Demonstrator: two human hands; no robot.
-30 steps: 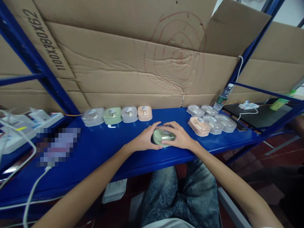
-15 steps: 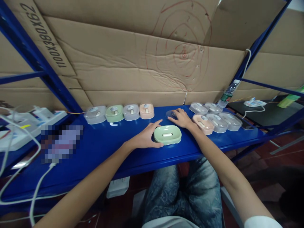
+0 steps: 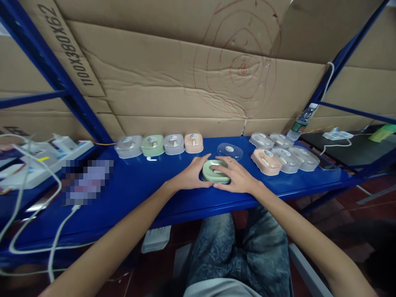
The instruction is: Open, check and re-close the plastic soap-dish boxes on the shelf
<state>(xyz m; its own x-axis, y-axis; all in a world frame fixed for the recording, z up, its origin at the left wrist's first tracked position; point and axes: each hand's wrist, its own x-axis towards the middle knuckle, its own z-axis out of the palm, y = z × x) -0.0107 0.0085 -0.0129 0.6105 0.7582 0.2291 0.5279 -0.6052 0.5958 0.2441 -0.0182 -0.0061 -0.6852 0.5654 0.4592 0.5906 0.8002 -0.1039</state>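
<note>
A light green oval soap dish [image 3: 208, 175] lies on the blue table between my two hands. My left hand [image 3: 194, 174] curves round its left side, thumb at the front and fingers at the back. Round the right side my right hand [image 3: 238, 176] closes, with a finger laid over the middle of the dish and the thumb at its front edge. Just behind the dish, a clear lid [image 3: 232, 151] with a round sticker rests flat on the table, touched by neither hand.
A row of lidded soap dishes [image 3: 152, 145] stands at the back left, by the cardboard wall. Several more, one of them pink [image 3: 266, 162], sit at the right near a water bottle [image 3: 301, 122]. A charging phone [image 3: 88, 181], cables and power strips [image 3: 58, 154] occupy the left.
My right hand has let go of the clear lid and come forward onto the green soap dish. The lid now lies alone behind it. My left hand stays at the dish's left side.
</note>
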